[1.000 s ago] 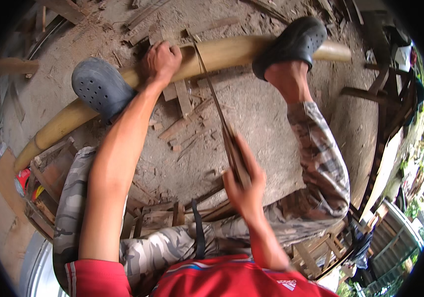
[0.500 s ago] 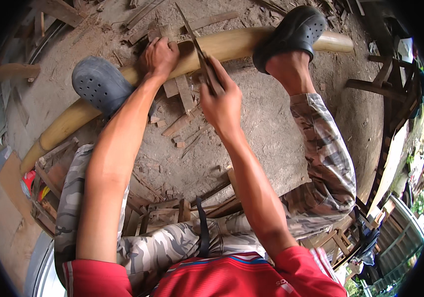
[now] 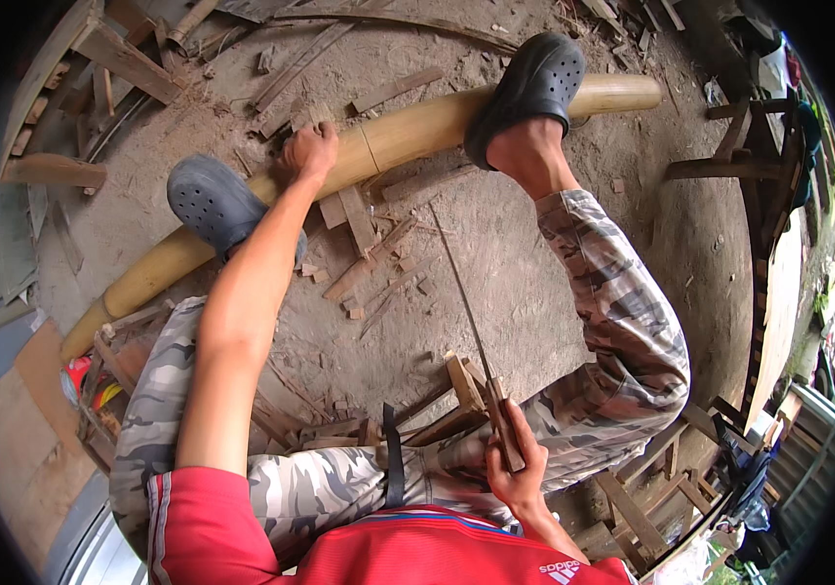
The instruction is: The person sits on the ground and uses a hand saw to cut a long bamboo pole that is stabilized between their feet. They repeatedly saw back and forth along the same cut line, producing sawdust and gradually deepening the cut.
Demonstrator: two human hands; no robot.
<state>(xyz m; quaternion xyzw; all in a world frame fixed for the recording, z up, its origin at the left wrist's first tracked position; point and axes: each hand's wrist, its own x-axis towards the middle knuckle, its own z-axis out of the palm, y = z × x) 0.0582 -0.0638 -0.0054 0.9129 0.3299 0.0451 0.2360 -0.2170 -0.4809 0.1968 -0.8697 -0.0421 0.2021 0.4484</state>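
Note:
A thick yellow bamboo pole (image 3: 427,129) lies across the ground ahead of me, with a dark narrow cut line running over it near the middle. My left hand (image 3: 310,152) is closed over the pole, left of that line. Down by my right thigh, my right hand (image 3: 518,458) grips the wooden handle of a handsaw (image 3: 461,278). Its thin blade points up and away, seen nearly edge-on and apart from the pole. Two dark clogs, the left one (image 3: 214,203) and the right one (image 3: 531,93), press on the pole on either side of my left hand.
Wood scraps (image 3: 359,219) and offcuts litter the dirt floor under and beyond the pole. A wooden frame (image 3: 125,63) stands at the far left, and a wooden trestle (image 3: 744,156) at the right. Timber pieces (image 3: 637,512) are stacked near my right side.
My right hand has drawn the saw back from the pole, down toward my lap and to the right. The cut line now shows. My left hand stays on the pole.

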